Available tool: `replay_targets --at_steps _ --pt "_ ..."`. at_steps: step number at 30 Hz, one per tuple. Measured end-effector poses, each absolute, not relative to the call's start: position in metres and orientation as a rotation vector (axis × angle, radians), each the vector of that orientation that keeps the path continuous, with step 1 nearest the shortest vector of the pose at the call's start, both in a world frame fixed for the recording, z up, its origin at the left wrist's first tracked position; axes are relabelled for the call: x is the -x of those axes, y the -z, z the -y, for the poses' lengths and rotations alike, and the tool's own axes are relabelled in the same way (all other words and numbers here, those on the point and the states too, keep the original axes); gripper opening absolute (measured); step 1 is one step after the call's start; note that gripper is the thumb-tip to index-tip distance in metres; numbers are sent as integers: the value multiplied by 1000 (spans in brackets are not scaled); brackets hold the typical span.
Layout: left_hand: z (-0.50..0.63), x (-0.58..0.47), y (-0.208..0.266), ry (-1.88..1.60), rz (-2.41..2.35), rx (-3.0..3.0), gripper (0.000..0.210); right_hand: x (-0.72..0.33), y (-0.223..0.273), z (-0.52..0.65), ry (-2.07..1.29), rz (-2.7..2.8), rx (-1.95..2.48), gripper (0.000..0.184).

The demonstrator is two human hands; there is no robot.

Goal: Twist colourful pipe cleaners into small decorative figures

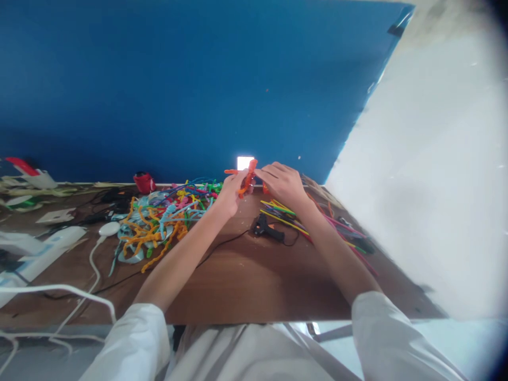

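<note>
My left hand (232, 193) is closed around an orange pipe-cleaner figure (251, 174), whose limbs stick out above and to the left of the fingers. Close by on the right, my right hand (282, 184) has its fingers bent toward the figure. Its fingertips reach the figure's edge, but whether they pinch a part of it is hidden by the back of the hand. Below and between the hands, a black glue gun (268, 228) lies on the brown table (238, 286).
A tangled heap of coloured pipe-cleaner pieces (159, 227) lies left. Straight pipe cleaners (349, 227) lie under my right forearm. A red container (145, 182), a white power strip (51, 254) and cables (95, 264) are on the left. A bright screen (244, 163) stands against the blue wall (198, 79).
</note>
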State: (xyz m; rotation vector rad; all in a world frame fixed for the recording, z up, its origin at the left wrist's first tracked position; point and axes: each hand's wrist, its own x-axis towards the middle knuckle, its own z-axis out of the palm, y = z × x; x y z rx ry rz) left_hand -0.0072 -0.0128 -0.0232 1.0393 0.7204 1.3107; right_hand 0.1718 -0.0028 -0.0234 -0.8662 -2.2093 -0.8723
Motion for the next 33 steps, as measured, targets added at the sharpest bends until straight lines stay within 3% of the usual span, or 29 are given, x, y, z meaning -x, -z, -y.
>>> replay_targets --at_steps 16,24,28,33 --pt "5 11 27 -1243 -778 -1192 34 -173 17 11 970 2233 837 31" --pt "3 7 33 -1392 -785 -1337 40 -165 17 12 981 2151 880 29" --pt "4 8 34 -1504 -814 -1521 35 -154 20 11 594 2035 952 27" --pt "5 15 34 -1553 -854 -1869 27 -154 19 6 -241 1911 1026 13"
